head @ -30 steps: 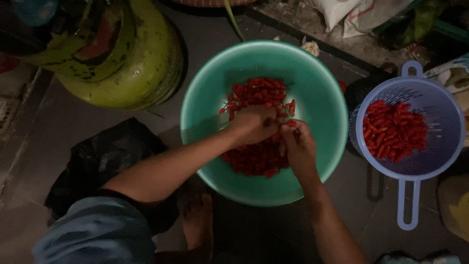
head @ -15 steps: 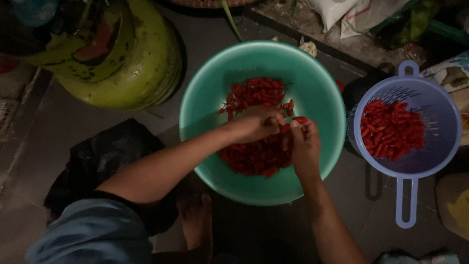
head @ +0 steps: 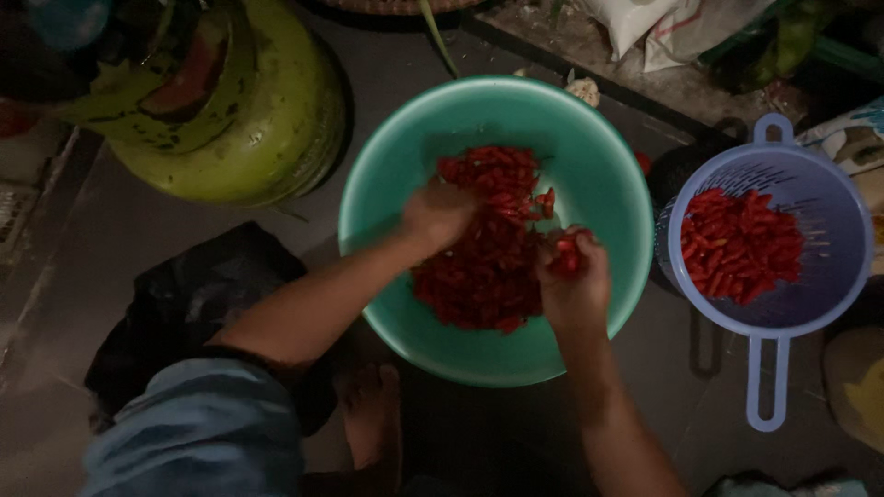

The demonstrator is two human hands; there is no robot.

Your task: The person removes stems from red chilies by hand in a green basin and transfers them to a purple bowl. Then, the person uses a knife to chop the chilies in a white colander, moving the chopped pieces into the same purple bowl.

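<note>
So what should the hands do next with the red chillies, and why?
Probably carry the right hand over to the blue colander and drop its chillies there. That hand is closed around a few red chillies above the green basin, and the colander beside it already holds a similar pile. The left hand rests on the basin's heap.

Both arms bare, reaching forward from the lower edge. Left arm comes in from lower left, sleeve blue at the shoulder, forearm angled up to the right, wrist about straight. Left hand (head: 438,216) palm down, fingers curled under and mostly hidden, blurred. Right arm rises from bottom centre-right, forearm near vertical. Right hand (head: 573,281) loosely cupped, back toward camera, fingers bent inward. Hands apart, right lower. A bare foot (head: 373,419) shows between the arms.
</note>
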